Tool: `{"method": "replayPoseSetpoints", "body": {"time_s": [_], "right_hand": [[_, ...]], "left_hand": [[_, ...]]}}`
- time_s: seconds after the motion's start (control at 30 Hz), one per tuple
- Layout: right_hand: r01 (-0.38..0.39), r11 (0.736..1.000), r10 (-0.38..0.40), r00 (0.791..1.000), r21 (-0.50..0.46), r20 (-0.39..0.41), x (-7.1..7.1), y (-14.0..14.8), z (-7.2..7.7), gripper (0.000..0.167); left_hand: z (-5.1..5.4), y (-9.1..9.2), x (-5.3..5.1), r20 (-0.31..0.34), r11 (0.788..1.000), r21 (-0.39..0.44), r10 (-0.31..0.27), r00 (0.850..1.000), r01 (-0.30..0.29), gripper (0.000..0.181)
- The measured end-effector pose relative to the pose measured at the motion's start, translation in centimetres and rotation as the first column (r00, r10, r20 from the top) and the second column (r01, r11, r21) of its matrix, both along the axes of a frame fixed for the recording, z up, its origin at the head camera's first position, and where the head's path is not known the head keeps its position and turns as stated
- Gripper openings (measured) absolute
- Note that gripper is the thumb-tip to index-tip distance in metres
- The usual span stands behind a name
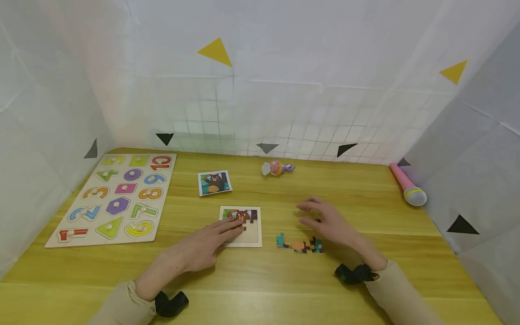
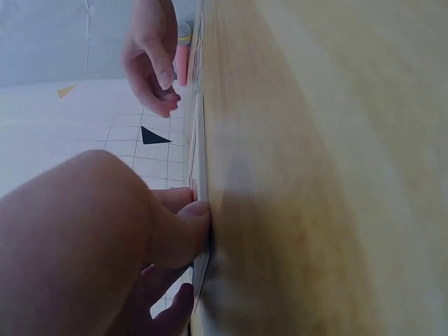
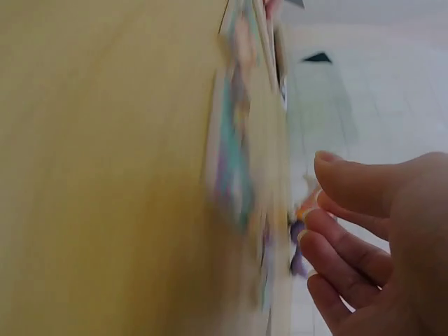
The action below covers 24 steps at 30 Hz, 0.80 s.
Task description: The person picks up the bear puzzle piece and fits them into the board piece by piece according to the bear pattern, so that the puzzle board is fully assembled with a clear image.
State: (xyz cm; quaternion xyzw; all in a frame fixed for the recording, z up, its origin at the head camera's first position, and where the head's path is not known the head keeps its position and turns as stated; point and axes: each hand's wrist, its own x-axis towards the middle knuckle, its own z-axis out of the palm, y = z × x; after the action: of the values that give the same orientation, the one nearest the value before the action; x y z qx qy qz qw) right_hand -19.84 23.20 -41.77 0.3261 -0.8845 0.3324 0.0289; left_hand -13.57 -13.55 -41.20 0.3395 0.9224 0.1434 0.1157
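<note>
A square jigsaw tray (image 1: 253,239) with a partly filled bear picture lies on the table, its lower right part showing bare wood. My left hand (image 1: 203,246) rests on it, fingers extended over the picture; in the left wrist view the thumb (image 2: 192,220) touches the tray's edge. Loose jigsaw pieces (image 1: 298,246) lie to the right of the tray. Just above and beyond them hovers my right hand (image 1: 331,223), with fingers loosely bent. The right wrist view shows nothing between its thumb (image 3: 350,178) and fingers; the pieces there are blurred.
A number-and-shape peg board (image 1: 134,237) lies at the left. Behind the tray is a bear picture card (image 1: 214,183). A small candy-shaped toy (image 1: 277,168) sits near the back wall, and a pink toy microphone (image 1: 408,186) at the right edge. White sheets enclose the table.
</note>
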Motion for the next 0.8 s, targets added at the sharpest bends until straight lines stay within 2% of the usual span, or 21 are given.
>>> {"method": "replayPoseSetpoints", "body": {"time_s": [0.2,0.37,0.63,0.8], "right_hand": [[0.046,0.998,-0.046,0.999,0.032,-0.021,0.1,2.8,-0.5,0.032],[0.076,0.994,-0.075,0.997,0.081,-0.004,0.4,4.7,-0.5,0.032],[0.044,0.997,-0.045,0.999,0.069,0.022,0.2,6.0,-1.3,0.036],[0.037,0.998,-0.037,0.999,0.059,0.011,0.2,6.0,-1.5,0.033]], "left_hand": [[0.1,-0.1,0.0,-0.001,1.000,-0.007,-0.001,1.000,0.001,0.062],[0.1,0.0,0.0,0.002,1.000,-0.010,0.002,1.000,-0.002,0.062],[0.0,0.0,0.0,0.008,1.000,-0.010,0.007,1.000,-0.007,0.063],[0.0,-0.1,0.0,0.000,1.000,-0.010,0.005,1.000,-0.005,0.064]]}}
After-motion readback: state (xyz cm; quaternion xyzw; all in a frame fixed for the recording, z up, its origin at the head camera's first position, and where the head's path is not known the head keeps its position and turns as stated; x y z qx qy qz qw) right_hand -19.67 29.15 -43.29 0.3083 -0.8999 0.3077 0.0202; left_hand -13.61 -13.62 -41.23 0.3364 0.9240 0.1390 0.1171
